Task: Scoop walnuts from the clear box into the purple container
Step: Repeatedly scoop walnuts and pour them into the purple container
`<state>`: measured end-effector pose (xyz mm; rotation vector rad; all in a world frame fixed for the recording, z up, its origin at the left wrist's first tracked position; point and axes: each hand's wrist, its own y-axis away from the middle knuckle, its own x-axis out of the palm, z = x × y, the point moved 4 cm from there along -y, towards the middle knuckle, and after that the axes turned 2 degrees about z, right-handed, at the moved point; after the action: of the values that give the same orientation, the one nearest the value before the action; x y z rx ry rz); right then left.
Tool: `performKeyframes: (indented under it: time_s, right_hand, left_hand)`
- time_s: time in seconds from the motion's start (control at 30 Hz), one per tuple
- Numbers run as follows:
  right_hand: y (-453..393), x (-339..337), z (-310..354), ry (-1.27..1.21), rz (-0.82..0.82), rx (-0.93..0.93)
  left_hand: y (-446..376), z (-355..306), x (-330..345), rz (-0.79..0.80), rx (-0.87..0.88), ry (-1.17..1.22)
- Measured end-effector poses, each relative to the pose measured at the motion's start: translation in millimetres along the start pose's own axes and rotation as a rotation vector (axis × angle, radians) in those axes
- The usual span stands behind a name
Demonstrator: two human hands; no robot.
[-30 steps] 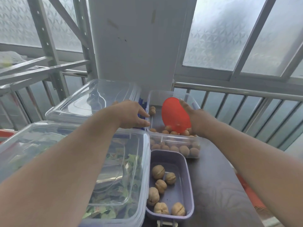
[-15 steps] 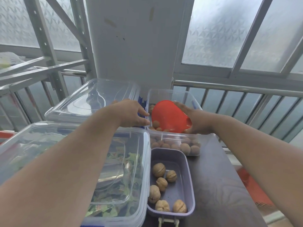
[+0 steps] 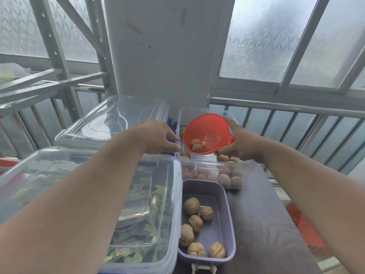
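Walnuts point(image 3: 196, 145) in red scoop point(image 3: 207, 133)

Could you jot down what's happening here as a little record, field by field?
Activity: scooping walnuts
Right hand: grips red scoop above clear box
Scoop contents: a few walnuts
Left hand: rests at the clear box's left rim
Purple container: six walnuts inside, nearer the person than the box
Left side: lidded clear tub of green leaves
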<state>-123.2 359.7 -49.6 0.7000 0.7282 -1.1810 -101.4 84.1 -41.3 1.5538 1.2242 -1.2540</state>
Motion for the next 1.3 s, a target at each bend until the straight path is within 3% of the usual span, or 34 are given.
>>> performKeyframes:
  time_s: [0.13, 0.33, 0.7, 1.03, 1.3]
  right_hand:
    - [14, -6, 0, -0.191, -0.017, 0.009]
    - [62, -20, 9, -0.147, -0.125, -0.196]
    - [147, -13, 9, 0.041, -0.236, -0.319]
    - [167, 9, -5, 0.115, -0.277, -0.453]
    - [169, 16, -14, 0.375, -0.379, -0.547]
  left_hand:
    - [0, 0, 0, 0.004, -0.003, -0.009]
    - [5, -5, -5, -0.003, -0.025, 0.004]
    - [-2, 2, 0, 0.014, -0.001, 0.047]
    - [-5, 6, 3, 0.030, 0.016, 0.111]
    - [-8, 9, 6, 0.062, 0.005, 0.134]
